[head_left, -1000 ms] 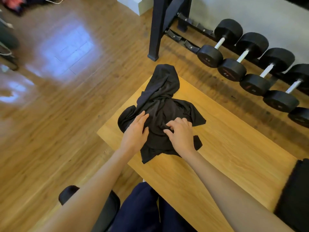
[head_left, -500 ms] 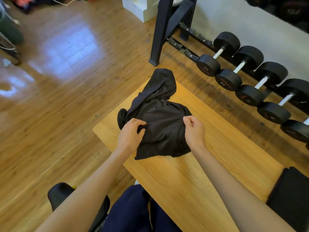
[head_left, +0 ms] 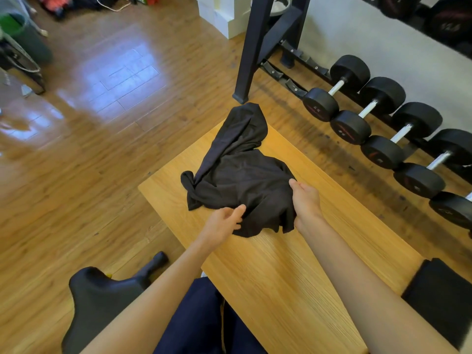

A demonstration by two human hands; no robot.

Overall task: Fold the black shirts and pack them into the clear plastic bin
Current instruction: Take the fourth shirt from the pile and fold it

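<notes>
Black shirt [head_left: 242, 175] lies crumpled at the centre of the frame, on the far end of a light wooden table [head_left: 293, 277], one part trailing over the table's far corner toward the upper middle. Nearest the camera, at the bottom edge, dark blue trousers [head_left: 204, 320] show between the two bare forearms, with a black chair part [head_left: 102, 295] at the lower left. The left hand [head_left: 222, 223] sits at the shirt's near hem — its fingers curl toward the cloth and touch it, though I cannot tell whether they actually grip it. The right hand [head_left: 306, 203] grasps the shirt's right edge, thumb on top and fingers tucked under the fabric. At the lower right, more black fabric [head_left: 439, 297] lies on the table's right end and runs out of the frame. Beyond the table, a row of black dumbbells [head_left: 378, 123] runs along the right side against a pale wall. A black rack leg [head_left: 255, 52] stands on the wooden floor [head_left: 102, 149] at the upper middle — white blocks [head_left: 222, 19] sit just left of it.
</notes>
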